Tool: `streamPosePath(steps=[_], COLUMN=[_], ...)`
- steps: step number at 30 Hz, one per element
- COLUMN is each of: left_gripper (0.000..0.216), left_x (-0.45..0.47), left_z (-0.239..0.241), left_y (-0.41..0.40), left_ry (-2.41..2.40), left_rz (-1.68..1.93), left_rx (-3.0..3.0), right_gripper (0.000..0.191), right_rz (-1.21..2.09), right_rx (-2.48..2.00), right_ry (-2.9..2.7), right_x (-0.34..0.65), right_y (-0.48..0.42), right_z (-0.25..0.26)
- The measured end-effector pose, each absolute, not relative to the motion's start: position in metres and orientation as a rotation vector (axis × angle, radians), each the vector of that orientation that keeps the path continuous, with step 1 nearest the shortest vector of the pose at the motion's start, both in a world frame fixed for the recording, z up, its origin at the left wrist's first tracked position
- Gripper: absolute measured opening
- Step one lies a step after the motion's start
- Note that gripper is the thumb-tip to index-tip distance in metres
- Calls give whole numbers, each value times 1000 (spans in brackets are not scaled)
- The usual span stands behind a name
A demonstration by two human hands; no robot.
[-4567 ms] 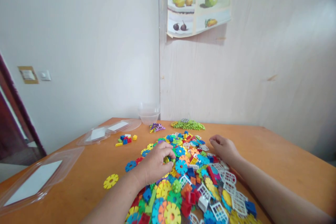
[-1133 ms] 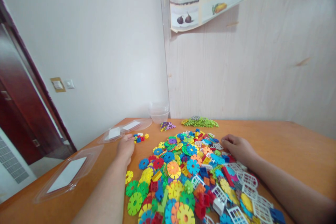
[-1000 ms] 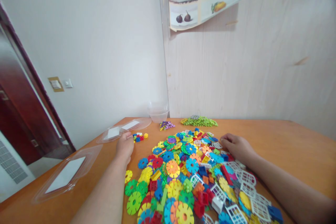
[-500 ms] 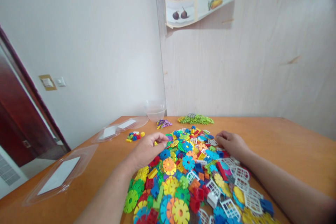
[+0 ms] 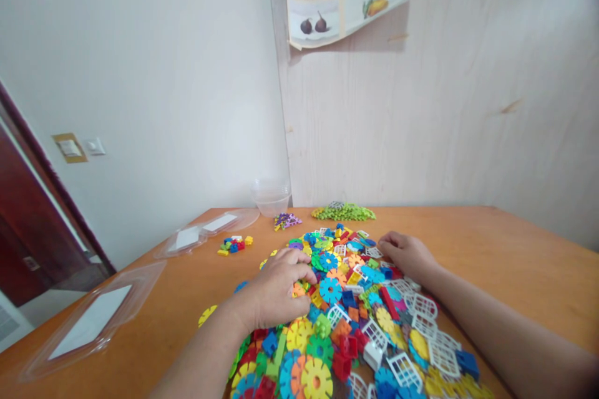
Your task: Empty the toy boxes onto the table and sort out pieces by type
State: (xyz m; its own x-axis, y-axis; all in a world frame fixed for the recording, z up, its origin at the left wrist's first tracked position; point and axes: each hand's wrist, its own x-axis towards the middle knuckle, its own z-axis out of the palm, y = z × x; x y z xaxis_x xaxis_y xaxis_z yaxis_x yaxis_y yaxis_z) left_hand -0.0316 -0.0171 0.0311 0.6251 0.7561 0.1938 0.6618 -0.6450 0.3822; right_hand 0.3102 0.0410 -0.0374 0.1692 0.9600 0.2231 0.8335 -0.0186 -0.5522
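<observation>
A broad heap of colourful plastic pieces covers the middle of the table: notched flower discs such as a yellow disc (image 5: 317,378), building bricks such as a red brick (image 5: 342,364), and white lattice window pieces such as the lattice window (image 5: 405,371). My left hand (image 5: 283,287) reaches over the heap's left side, fingers curved and thumb apart, with an orange disc (image 5: 298,290) showing in the gap. At the heap's far right edge rests my right hand (image 5: 406,254), its fingers curled together beside a lattice window (image 5: 373,252). Whether it holds anything is hidden.
Stacked clear bowls (image 5: 271,197) stand at the back near a green pile (image 5: 346,211) and a small purple-and-yellow pile (image 5: 286,221). Several bricks (image 5: 235,245) lie at left. Clear plastic lids with white labels (image 5: 91,322) line the table's left edge.
My left hand has moved down and nearer over the heap, its fingers spreading. Loose discs now show out to its left on the table. My right hand stays about where it was.
</observation>
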Motion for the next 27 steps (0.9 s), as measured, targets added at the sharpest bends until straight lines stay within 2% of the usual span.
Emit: streamPosePath(steps=[27], left_gripper=[13], left_x=[-22], left_z=[23], left_y=[-14], left_ry=[1107], left_rz=[658], left_rx=[2662], right_gripper=[30], right_rz=[301], right_rx=[-1887], right_ry=[-1723], right_x=[314], right_y=[44], right_z=[-41])
